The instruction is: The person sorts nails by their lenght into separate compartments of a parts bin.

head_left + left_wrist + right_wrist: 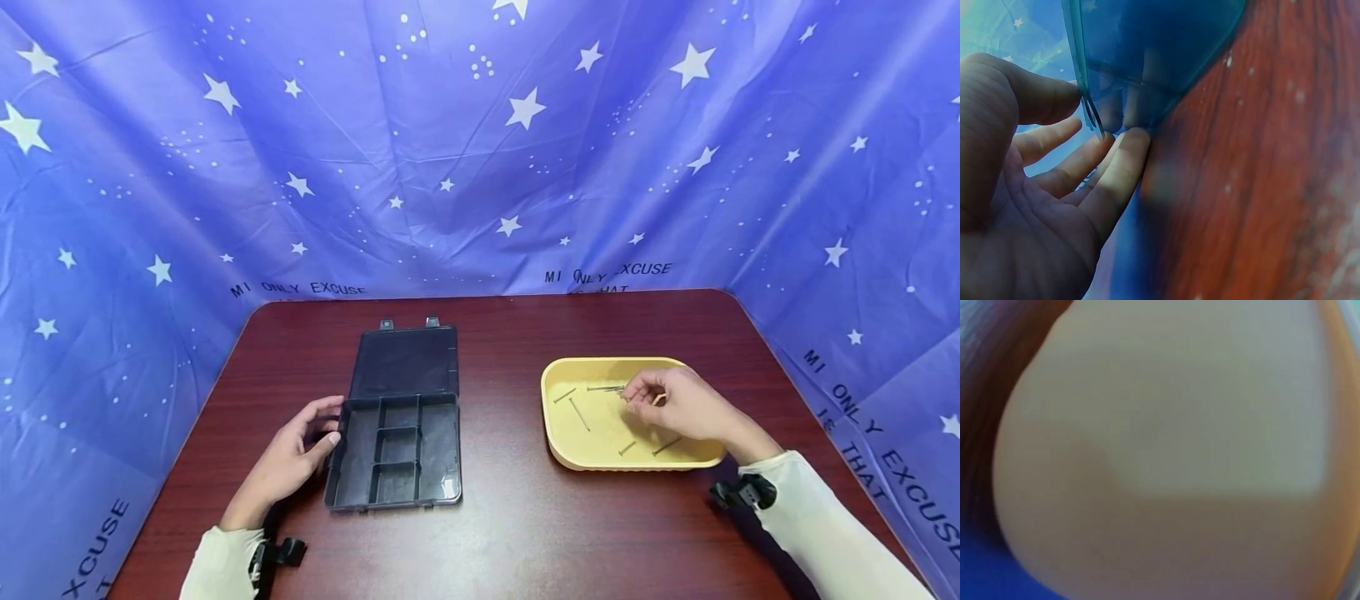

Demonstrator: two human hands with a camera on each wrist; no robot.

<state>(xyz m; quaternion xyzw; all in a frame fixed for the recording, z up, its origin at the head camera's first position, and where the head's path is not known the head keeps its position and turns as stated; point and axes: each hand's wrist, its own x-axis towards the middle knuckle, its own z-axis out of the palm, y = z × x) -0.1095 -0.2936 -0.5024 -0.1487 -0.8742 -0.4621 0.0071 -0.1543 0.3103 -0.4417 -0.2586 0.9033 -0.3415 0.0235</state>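
Note:
A black plastic compartment box [438,454] lies opened on the table, its lid [405,360] folded back away from me. My left hand [288,458] grips the box's left edge, thumb at the rim and fingers along the outer side; the left wrist view shows the translucent box wall [1147,37] between thumb and fingers. Over a yellow tray [558,446], my right hand [686,404] pinches a thin metal screw at its fingertips, mostly hidden by them. Several loose screws [579,414] are scattered on the tray's floor. Blurred tray plastic [1210,412] fills the right wrist view.
The dark red wooden table [502,533] holds the box at left and the tray at right, with a gap between them. Blue star-printed cloth [450,125] hangs behind and along both sides. Black straps [750,492] sit on both wrists.

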